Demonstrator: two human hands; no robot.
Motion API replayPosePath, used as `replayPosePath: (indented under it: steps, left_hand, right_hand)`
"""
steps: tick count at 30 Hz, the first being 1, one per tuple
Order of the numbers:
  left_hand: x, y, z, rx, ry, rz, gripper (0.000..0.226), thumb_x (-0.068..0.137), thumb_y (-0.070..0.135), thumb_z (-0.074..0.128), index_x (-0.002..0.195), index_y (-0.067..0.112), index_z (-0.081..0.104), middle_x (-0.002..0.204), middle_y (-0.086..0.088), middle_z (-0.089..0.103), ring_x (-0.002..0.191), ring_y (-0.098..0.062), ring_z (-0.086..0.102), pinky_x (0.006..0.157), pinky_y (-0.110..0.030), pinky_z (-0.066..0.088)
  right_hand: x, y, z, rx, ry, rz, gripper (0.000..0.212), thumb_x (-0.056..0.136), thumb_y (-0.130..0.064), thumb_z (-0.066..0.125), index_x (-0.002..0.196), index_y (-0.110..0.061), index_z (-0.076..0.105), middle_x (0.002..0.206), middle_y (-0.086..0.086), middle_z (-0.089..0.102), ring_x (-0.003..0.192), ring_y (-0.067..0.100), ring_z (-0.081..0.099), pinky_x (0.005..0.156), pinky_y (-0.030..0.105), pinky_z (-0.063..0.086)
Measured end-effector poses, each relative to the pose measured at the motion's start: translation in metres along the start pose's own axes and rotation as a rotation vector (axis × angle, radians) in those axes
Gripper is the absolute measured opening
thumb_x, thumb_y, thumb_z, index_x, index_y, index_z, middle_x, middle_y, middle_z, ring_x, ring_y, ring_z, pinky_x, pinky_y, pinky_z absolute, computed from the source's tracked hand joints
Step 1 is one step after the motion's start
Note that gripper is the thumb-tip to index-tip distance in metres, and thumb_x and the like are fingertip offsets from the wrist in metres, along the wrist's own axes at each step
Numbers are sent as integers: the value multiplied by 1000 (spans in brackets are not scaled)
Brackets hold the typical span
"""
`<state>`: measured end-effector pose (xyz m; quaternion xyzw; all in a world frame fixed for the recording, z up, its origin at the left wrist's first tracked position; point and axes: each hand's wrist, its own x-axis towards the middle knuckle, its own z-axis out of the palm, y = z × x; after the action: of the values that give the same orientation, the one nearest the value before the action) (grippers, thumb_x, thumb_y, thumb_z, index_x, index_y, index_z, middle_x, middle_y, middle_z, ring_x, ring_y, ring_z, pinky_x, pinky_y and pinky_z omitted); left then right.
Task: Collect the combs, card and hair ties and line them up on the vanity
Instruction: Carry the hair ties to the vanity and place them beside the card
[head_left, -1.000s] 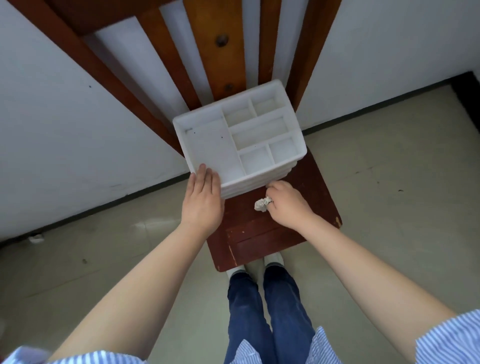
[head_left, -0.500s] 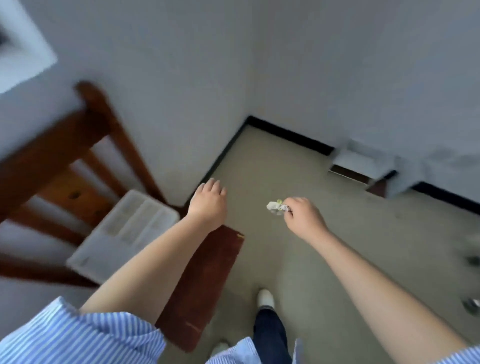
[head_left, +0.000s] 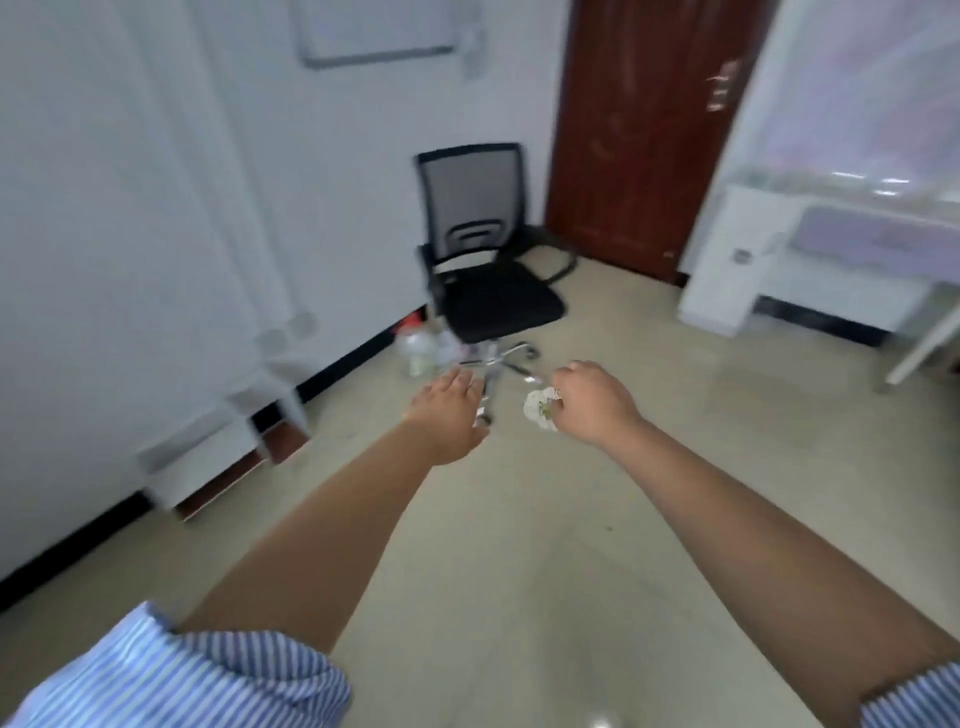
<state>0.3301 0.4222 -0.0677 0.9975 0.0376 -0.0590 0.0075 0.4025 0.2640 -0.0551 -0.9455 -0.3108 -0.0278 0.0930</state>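
— What fills the view, biggest first?

— A pale floor (head_left: 649, 467) and a white wall (head_left: 156, 182) on the left, with a dark red-brown door (head_left: 634, 130) at the back. On the right stands a white worktop (head_left: 753, 249) with a lilac panel, blurred. A black mesh office chair (head_left: 483, 249) sits near the wall on a chrome base, with clear bottles (head_left: 418, 348) on the floor just beside it.

— And the arms?

— Both reach forward, bare to the rolled striped sleeves (head_left: 182, 675) at the bottom corners, forearms converging toward the centre.

— The left hand (head_left: 447, 410)?

— Palm down, fingers loosely extended and together, nothing in it. It hangs in the air over the floor.

— The right hand (head_left: 592, 400)?

— Curled into a loose fist, knuckles up, closed around a small white hair tie (head_left: 540, 408) with a bit of green on it. The tie sticks out on the thumb side, between the two hands, held in the air well apart from the worktop.

— Its detail?

— Too blurred to tell more.
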Motion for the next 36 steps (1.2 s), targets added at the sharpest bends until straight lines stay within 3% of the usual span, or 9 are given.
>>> replayPosePath:
  steps: [7, 10, 12, 14, 17, 22, 28, 32, 36]
  left_hand:
    - [226, 198, -44, -2, 64, 315, 66, 98, 37, 42, 148, 5, 13, 158, -8, 13, 146, -21, 10, 119, -31, 13]
    - [311, 261, -61, 2, 67, 384, 66, 99, 36, 41, 148, 4, 11, 158, -10, 12, 146, -22, 9, 120, -30, 9]
    - [365, 293, -72, -3, 70, 409, 65, 98, 35, 42, 147, 3, 13, 158, -11, 13, 146, -23, 10, 120, -30, 9]
    - [420, 319, -80, -6, 72, 427, 64, 98, 33, 44, 146, 2, 16, 157, -13, 16, 145, -25, 12, 120, -31, 11]
    - [509, 349, -85, 10, 86, 459, 62, 97, 32, 46, 144, 0, 21, 154, -15, 23, 143, -25, 18, 119, -32, 14]
    - [675, 393, -98, 49, 52, 492, 57, 96, 30, 47, 141, 1, 29, 150, -16, 30, 140, -27, 24, 117, -34, 19]
    - [846, 455, -122, 65, 77, 583, 44, 94, 30, 50, 127, 2, 43, 135, -13, 46, 127, -26, 38, 108, -33, 31]
    - [967, 503, -116, 107, 88, 636, 48, 94, 30, 49, 132, 2, 40, 140, -13, 42, 132, -25, 34, 111, -33, 28]
    - [1083, 553, -112, 121, 86, 625, 57, 96, 31, 46, 141, 1, 28, 151, -14, 28, 141, -24, 22, 117, -32, 18]
  right_hand:
    - [43, 256, -61, 23, 74, 335, 16, 86, -10, 46, 85, -2, 60, 107, 19, 61, 101, 31, 56, 72, 33, 46]
    - [71, 345, -76, 64, 49, 395, 39, 84, -5, 47, 51, -20, 32, 97, 22, 60, 98, 32, 58, 63, 27, 33]
    - [96, 400, -84, 73, 14, 440, 37, 80, 0, 48, 51, -19, 35, 98, 21, 62, 98, 32, 59, 63, 25, 31]
    - [126, 451, -89, 72, 7, 473, 17, 82, 1, 46, 72, -5, 59, 106, 20, 65, 100, 31, 59, 65, 26, 35]
    - [178, 526, -90, 92, 44, 528, 21, 84, -2, 45, 94, 1, 63, 106, 21, 65, 101, 32, 59, 66, 26, 34]
    - [282, 655, -99, 117, 130, 605, 39, 83, -2, 47, 51, -17, 32, 65, 8, 50, 77, 27, 51, 46, 25, 24]
    - [383, 785, -118, 183, 140, 715, 43, 81, 1, 47, 48, -19, 27, 54, -6, 33, 73, 20, 43, 43, 18, 21]
    - [446, 893, -116, 224, 170, 729, 43, 78, -1, 50, 47, -17, 25, 52, -3, 32, 60, 19, 38, 45, 22, 21]
    - [506, 1001, -107, 239, 137, 720, 42, 80, -1, 50, 48, -18, 28, 54, -4, 34, 70, 20, 41, 46, 21, 23]
